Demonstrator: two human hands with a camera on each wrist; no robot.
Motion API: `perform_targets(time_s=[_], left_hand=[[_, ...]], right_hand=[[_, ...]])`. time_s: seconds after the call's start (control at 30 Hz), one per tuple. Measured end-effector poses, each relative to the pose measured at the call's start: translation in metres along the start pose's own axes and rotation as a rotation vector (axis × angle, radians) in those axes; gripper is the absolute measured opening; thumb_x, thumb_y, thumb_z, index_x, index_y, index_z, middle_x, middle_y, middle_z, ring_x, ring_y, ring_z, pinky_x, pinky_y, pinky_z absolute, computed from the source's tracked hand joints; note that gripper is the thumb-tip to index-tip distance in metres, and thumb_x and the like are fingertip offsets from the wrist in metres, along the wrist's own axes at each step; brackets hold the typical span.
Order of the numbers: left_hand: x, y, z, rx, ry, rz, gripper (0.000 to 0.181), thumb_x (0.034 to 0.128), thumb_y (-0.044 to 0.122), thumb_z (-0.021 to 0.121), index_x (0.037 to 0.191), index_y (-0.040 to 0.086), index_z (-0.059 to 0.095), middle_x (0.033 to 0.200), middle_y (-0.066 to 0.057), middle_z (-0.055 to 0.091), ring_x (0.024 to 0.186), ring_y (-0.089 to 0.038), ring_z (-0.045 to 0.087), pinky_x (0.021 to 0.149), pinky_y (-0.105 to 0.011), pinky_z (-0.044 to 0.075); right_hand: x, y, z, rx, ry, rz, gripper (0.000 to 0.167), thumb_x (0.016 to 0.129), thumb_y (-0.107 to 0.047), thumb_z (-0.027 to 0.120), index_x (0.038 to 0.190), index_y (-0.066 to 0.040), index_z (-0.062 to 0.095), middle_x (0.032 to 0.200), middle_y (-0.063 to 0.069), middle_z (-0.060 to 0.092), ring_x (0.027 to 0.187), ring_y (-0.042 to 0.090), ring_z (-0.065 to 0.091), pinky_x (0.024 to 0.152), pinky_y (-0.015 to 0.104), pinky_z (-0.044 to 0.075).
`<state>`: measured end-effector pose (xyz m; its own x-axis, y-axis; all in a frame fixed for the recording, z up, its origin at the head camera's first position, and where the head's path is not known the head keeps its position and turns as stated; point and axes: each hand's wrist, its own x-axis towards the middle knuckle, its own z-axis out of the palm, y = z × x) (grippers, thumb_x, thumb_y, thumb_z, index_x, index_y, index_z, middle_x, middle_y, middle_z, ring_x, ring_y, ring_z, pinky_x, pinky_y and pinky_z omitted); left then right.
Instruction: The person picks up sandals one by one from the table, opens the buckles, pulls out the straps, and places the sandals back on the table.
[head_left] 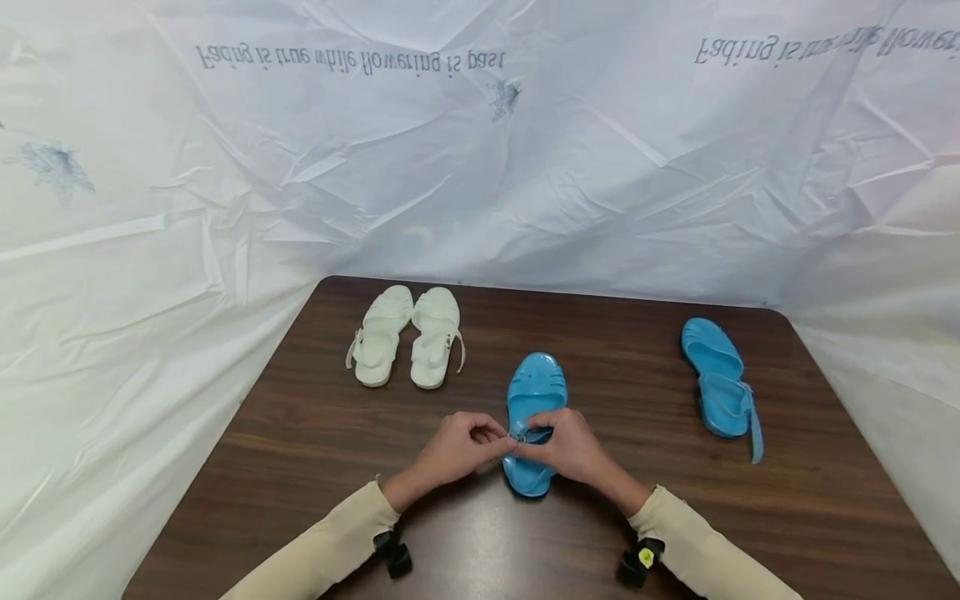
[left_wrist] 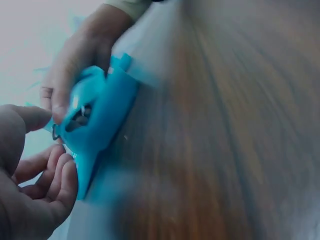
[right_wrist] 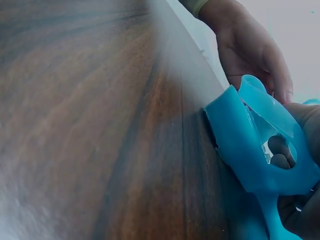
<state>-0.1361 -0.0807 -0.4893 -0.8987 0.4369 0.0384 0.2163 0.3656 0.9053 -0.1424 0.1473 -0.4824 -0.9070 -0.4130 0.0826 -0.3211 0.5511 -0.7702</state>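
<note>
A blue sandal (head_left: 537,379) lies at the middle of the table, toe pointing away. My left hand (head_left: 463,446) is at its left side, thumb and fingertips pinching at the small metal buckle (left_wrist: 55,132). From the other side my right hand (head_left: 572,446) pinches the ankle strap (right_wrist: 272,112), its thumb beside the buckle. The fingertips of both hands nearly meet there. Whether the strap's end is through the buckle cannot be made out. In the right wrist view, the sandal's heel part (right_wrist: 232,137) hides some fingers.
Two white sandals (head_left: 387,304) stand side by side at the back left of the brown table (head_left: 315,467). Another blue sandal (head_left: 711,346) lies at the right, its strap (head_left: 755,433) hanging loose. White printed sheeting (head_left: 480,183) surrounds the table.
</note>
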Motion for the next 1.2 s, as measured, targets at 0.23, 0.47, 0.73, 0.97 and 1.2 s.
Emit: perform_targets(time_s=[0.23, 0.47, 0.73, 0.97, 1.2], left_hand=[[0.003, 0.001, 0.002, 0.069, 0.078, 0.15, 0.027, 0.092, 0.033, 0.079, 0.111, 0.014, 0.078, 0.094, 0.008, 0.067, 0.079, -0.005, 0.064, 0.07, -0.025, 0.057], [0.005, 0.003, 0.004, 0.068, 0.118, 0.241, 0.021, 0.0929, 0.025, 0.078, 0.107, 0.01, 0.08, 0.097, 0.007, 0.068, 0.081, -0.005, 0.065, 0.07, -0.024, 0.057], [0.004, 0.001, 0.007, 0.093, 0.152, 0.27, 0.026, 0.0952, 0.027, 0.075, 0.112, 0.007, 0.079, 0.099, 0.004, 0.069, 0.082, -0.005, 0.063, 0.071, -0.024, 0.056], [0.003, -0.001, 0.006, 0.117, 0.172, 0.259, 0.025, 0.0954, 0.024, 0.074, 0.112, 0.007, 0.079, 0.099, 0.004, 0.069, 0.081, -0.005, 0.061, 0.07, -0.024, 0.055], [0.003, 0.01, -0.012, 0.148, 0.189, 0.243, 0.023, 0.097, 0.025, 0.073, 0.112, 0.009, 0.079, 0.099, 0.003, 0.071, 0.081, -0.006, 0.062, 0.069, -0.025, 0.055]], right_hand=[[0.001, 0.001, 0.0, 0.016, -0.006, -0.004, 0.022, 0.086, -0.035, 0.084, 0.096, -0.016, 0.081, 0.089, -0.008, 0.075, 0.08, 0.003, 0.067, 0.068, 0.024, 0.056], [0.002, 0.001, -0.001, 0.017, -0.022, 0.008, 0.019, 0.086, -0.041, 0.083, 0.089, -0.022, 0.079, 0.079, -0.013, 0.07, 0.071, 0.004, 0.064, 0.061, 0.024, 0.053], [0.002, -0.001, -0.004, -0.003, -0.039, 0.001, 0.019, 0.084, -0.04, 0.085, 0.081, -0.023, 0.076, 0.073, -0.014, 0.067, 0.066, 0.004, 0.061, 0.057, 0.024, 0.051], [0.003, -0.002, -0.005, -0.008, -0.066, -0.009, 0.022, 0.086, -0.042, 0.083, 0.087, -0.021, 0.078, 0.078, -0.012, 0.07, 0.068, 0.004, 0.062, 0.059, 0.025, 0.053], [0.002, 0.0, -0.006, 0.005, -0.067, 0.017, 0.028, 0.085, -0.039, 0.085, 0.1, -0.015, 0.081, 0.097, -0.005, 0.076, 0.087, 0.006, 0.068, 0.071, 0.025, 0.057]])
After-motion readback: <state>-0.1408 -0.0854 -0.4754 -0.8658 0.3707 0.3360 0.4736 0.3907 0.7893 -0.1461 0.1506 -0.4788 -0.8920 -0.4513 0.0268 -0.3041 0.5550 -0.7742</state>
